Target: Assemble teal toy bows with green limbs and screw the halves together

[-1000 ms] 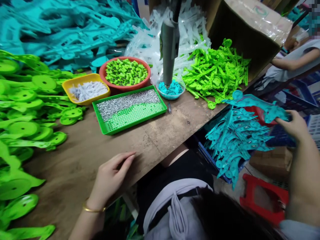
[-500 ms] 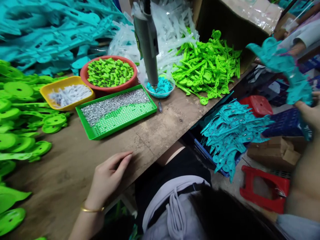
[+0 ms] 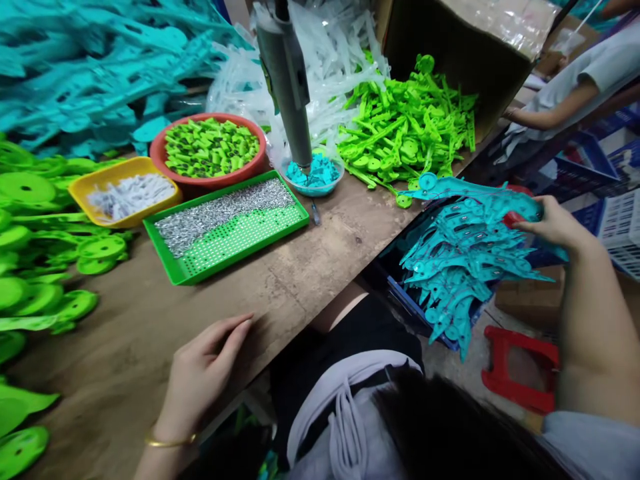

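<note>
My left hand [image 3: 200, 370] lies flat and open on the wooden table [image 3: 310, 280], near its front edge, holding nothing. My right hand [image 3: 550, 223] reaches out to the right, off the table, its fingers closed on a teal plastic part [image 3: 465, 193] at the top of a heap of teal plastic parts [image 3: 460, 267] in a blue crate. A green tray [image 3: 225, 227] half covered with small metal pieces sits in the middle of the table.
A grey tool [image 3: 290, 87] hangs over a small bowl of teal bits [image 3: 315, 175]. Behind are a red bowl of green pieces [image 3: 210, 148], a yellow tray [image 3: 123, 190], green parts [image 3: 410, 130] by a cardboard box [image 3: 460, 40], green discs [image 3: 40, 233] left. Another person's arm [image 3: 555, 110] is far right. A red stool [image 3: 520, 370] stands below.
My right hand, which had lifted teal parts up at the right, has come back down onto the teal heap. The left hand has stayed flat on the table.
</note>
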A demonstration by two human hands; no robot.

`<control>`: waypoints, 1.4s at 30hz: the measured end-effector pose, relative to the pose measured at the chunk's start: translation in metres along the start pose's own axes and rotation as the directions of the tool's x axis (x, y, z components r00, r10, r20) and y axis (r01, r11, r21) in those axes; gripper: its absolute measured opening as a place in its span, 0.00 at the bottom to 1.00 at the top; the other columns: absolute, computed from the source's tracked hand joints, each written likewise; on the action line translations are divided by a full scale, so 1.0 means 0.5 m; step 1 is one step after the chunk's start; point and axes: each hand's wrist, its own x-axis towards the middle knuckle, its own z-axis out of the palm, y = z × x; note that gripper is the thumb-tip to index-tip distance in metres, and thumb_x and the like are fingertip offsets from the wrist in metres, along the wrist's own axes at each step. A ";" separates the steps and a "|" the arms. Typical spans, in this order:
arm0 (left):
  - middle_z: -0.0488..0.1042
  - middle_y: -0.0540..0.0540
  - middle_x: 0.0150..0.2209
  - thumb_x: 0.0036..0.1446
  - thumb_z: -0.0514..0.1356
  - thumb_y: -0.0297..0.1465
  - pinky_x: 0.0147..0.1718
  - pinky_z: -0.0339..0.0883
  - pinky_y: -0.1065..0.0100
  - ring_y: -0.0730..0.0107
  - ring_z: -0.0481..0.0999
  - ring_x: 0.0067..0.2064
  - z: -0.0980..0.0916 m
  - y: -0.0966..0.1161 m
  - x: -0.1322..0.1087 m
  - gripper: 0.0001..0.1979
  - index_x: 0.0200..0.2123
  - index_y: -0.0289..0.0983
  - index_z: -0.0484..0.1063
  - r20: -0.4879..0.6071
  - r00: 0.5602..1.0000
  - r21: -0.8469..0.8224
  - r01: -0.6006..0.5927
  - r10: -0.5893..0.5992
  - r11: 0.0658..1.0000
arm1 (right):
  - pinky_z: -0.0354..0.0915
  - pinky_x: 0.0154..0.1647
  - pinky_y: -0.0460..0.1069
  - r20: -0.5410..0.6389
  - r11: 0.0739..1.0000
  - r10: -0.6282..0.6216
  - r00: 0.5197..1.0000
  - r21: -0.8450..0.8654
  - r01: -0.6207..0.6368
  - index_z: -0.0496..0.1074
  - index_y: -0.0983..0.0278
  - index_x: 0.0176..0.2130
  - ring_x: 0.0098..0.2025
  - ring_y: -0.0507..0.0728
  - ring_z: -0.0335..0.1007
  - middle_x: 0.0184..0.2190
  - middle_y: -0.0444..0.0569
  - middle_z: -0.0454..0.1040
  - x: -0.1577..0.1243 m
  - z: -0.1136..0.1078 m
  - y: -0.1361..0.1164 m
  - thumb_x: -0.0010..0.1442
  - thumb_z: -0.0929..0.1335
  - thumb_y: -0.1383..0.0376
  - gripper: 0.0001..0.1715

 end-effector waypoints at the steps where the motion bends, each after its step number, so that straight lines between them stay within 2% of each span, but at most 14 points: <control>1: 0.81 0.49 0.36 0.57 0.57 0.44 0.39 0.74 0.65 0.64 0.80 0.36 0.001 0.003 0.001 0.14 0.35 0.43 0.77 -0.004 1.000 -0.006 0.000 0.000 1.000 | 0.59 0.30 0.49 0.031 0.998 0.055 0.998 0.001 -0.055 0.68 0.70 0.48 0.28 0.51 0.63 0.35 0.52 0.74 -0.004 -0.017 -0.014 0.43 0.76 0.55 0.37; 5: 0.81 0.48 0.35 0.55 0.59 0.47 0.40 0.73 0.66 0.64 0.80 0.35 0.006 0.026 0.014 0.16 0.34 0.42 0.78 -0.015 1.000 -0.056 -0.019 0.018 0.998 | 0.60 0.36 0.49 -0.073 0.989 0.142 0.987 0.046 -0.139 0.64 0.68 0.55 0.33 0.51 0.63 0.42 0.55 0.72 -0.033 -0.084 -0.089 0.48 0.74 0.57 0.39; 10: 0.80 0.46 0.40 0.53 0.64 0.42 0.45 0.71 0.64 0.63 0.78 0.41 0.031 0.097 0.037 0.14 0.39 0.41 0.77 0.011 0.998 -0.369 0.067 -0.067 0.927 | 0.62 0.40 0.49 -0.215 0.971 -0.209 0.954 0.067 0.228 0.66 0.65 0.54 0.39 0.54 0.67 0.45 0.54 0.72 -0.073 -0.116 -0.206 0.47 0.74 0.59 0.36; 12: 0.77 0.44 0.48 0.49 0.68 0.39 0.44 0.71 0.63 0.62 0.77 0.44 0.052 0.141 0.043 0.23 0.49 0.41 0.73 0.088 0.991 -0.669 0.134 -0.102 0.731 | 0.64 0.43 0.50 -0.251 0.892 -0.418 0.873 0.066 0.447 0.67 0.64 0.53 0.42 0.57 0.69 0.45 0.55 0.73 -0.089 -0.104 -0.268 0.48 0.73 0.57 0.34; 14: 0.74 0.42 0.51 0.42 0.72 0.40 0.45 0.70 0.62 0.57 0.74 0.51 0.074 0.182 0.048 0.31 0.50 0.42 0.71 0.106 0.992 -0.904 0.123 -0.063 0.409 | 0.65 0.45 0.52 -0.290 0.773 -0.588 0.755 0.073 0.630 0.68 0.65 0.51 0.44 0.59 0.70 0.43 0.56 0.73 -0.105 -0.082 -0.339 0.51 0.71 0.55 0.31; 17: 0.74 0.40 0.52 0.44 0.71 0.43 0.53 0.66 0.57 0.54 0.72 0.55 0.091 0.214 0.041 0.28 0.48 0.39 0.72 0.197 0.978 -0.980 0.198 -0.065 0.017 | 0.67 0.45 0.53 -0.348 0.609 -0.723 0.596 0.084 0.788 0.68 0.65 0.50 0.43 0.61 0.71 0.41 0.55 0.73 -0.127 -0.038 -0.446 0.53 0.69 0.56 0.27; 20: 0.77 0.48 0.33 0.48 0.69 0.41 0.47 0.70 0.58 0.66 0.78 0.39 0.077 0.213 0.006 0.23 0.45 0.36 0.73 0.304 0.942 -0.946 0.280 -0.144 -0.162 | 0.67 0.43 0.54 -0.388 0.504 -0.785 0.482 0.051 0.862 0.67 0.65 0.50 0.41 0.62 0.70 0.39 0.55 0.73 -0.141 0.008 -0.530 0.54 0.69 0.57 0.25; 23: 0.58 0.59 0.15 0.54 0.66 0.38 0.31 0.70 0.70 0.82 0.63 0.18 0.026 0.196 -0.049 0.13 0.34 0.33 0.75 0.248 0.912 -0.967 0.254 -0.327 -0.024 | 0.65 0.39 0.55 -0.344 0.444 -0.849 0.401 -0.052 0.894 0.68 0.67 0.49 0.40 0.64 0.69 0.37 0.57 0.73 -0.153 0.045 -0.586 0.55 0.68 0.59 0.24; 27: 0.62 0.56 0.13 0.56 0.63 0.41 0.29 0.70 0.69 0.78 0.66 0.18 -0.086 0.153 -0.085 0.14 0.32 0.35 0.77 -0.212 0.874 -0.913 -0.018 -0.437 0.408 | 0.62 0.37 0.54 -0.166 0.272 -0.949 0.266 -0.011 0.962 0.67 0.68 0.51 0.40 0.64 0.69 0.38 0.57 0.73 -0.184 0.068 -0.627 0.57 0.66 0.61 0.23; 30: 0.77 0.50 0.25 0.53 0.65 0.42 0.35 0.73 0.66 0.70 0.77 0.29 -0.160 0.099 -0.068 0.13 0.32 0.37 0.78 -0.585 0.718 -0.719 -0.244 -0.377 0.651 | 0.63 0.41 0.54 -0.049 0.147 -0.986 0.162 0.221 0.964 0.65 0.64 0.53 0.44 0.63 0.69 0.42 0.55 0.73 -0.208 0.070 -0.643 0.58 0.65 0.63 0.23; 32: 0.80 0.49 0.35 0.54 0.65 0.42 0.42 0.73 0.65 0.69 0.79 0.37 -0.187 0.056 -0.054 0.12 0.32 0.39 0.78 -0.688 0.634 -0.628 -0.276 -0.354 0.727 | 0.64 0.44 0.54 0.006 0.078 -0.997 0.082 0.398 0.914 0.64 0.60 0.54 0.46 0.61 0.69 0.45 0.53 0.72 -0.216 0.074 -0.651 0.58 0.65 0.63 0.23; 35: 0.80 0.49 0.42 0.55 0.64 0.39 0.41 0.72 0.67 0.70 0.79 0.40 -0.197 -0.006 -0.047 0.09 0.35 0.41 0.78 -0.658 0.607 -0.661 -0.181 -0.447 0.728 | 0.63 0.50 0.54 0.028 0.056 -0.998 0.049 0.575 0.816 0.62 0.56 0.57 0.51 0.59 0.67 0.50 0.51 0.71 -0.216 0.089 -0.660 0.59 0.66 0.63 0.26; 38: 0.80 0.47 0.39 0.57 0.62 0.41 0.36 0.74 0.66 0.68 0.80 0.36 -0.197 -0.047 -0.048 0.12 0.41 0.42 0.76 -0.438 0.632 -0.837 -0.027 -0.640 0.546 | 0.64 0.50 0.55 0.068 0.072 -0.997 0.039 0.581 0.811 0.62 0.56 0.58 0.52 0.60 0.67 0.50 0.52 0.70 -0.218 0.118 -0.670 0.59 0.66 0.62 0.27; 42: 0.81 0.51 0.34 0.64 0.53 0.44 0.31 0.75 0.68 0.69 0.80 0.33 -0.241 -0.026 -0.030 0.14 0.46 0.45 0.72 -0.269 0.647 -0.927 0.025 -0.713 0.373 | 0.64 0.44 0.56 0.212 0.043 -0.975 -0.059 0.447 0.894 0.66 0.59 0.56 0.45 0.62 0.70 0.43 0.53 0.73 -0.234 0.162 -0.692 0.56 0.66 0.66 0.27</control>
